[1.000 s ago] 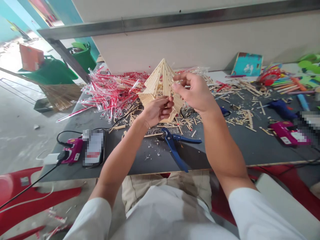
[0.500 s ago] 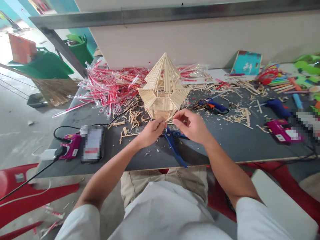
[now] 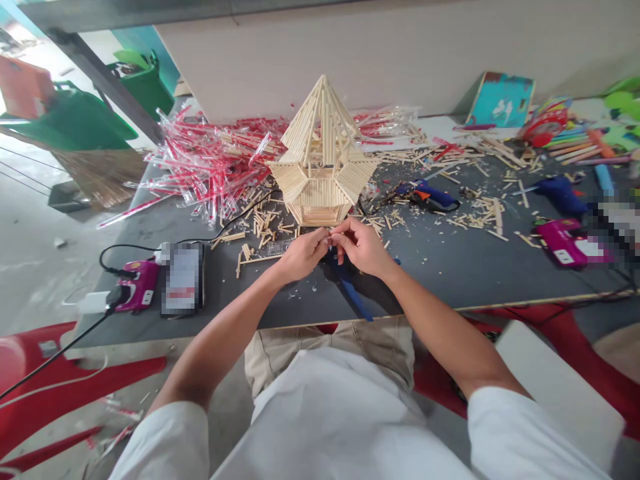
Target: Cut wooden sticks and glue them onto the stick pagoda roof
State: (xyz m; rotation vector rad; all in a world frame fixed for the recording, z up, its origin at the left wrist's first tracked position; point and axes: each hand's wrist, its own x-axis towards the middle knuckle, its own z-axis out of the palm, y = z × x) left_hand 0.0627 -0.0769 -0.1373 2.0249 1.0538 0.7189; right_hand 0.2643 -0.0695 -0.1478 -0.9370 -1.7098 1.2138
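- Foremost, lower centre: blue-handled cutter (image 3: 355, 293), partly hidden beneath the hands.
- Left hand (image 3: 303, 255) and right hand (image 3: 361, 247), centre: fingertips now meeting, slightly apart half a second ago; both pinch a tiny piece (image 3: 329, 239), kind indistinct.
- Wooden-stick pavilion model (image 3: 325, 192), upright just beyond, apparently untouched; handwork seems confined to the piece.
- Red-and-clear plastic wrappers (image 3: 210, 163), heaped upper left.

Here we are, my left hand (image 3: 303, 257) and right hand (image 3: 363, 248) are meeting low in front of my chest! The left one is curling its fingers inward, the right is arching opposite, thumb and forefinger pinching, fingertips all but touching. Both bare forearms (image 3: 240, 303) are slanting inward, elbows (image 3: 187, 393) flaring wide.
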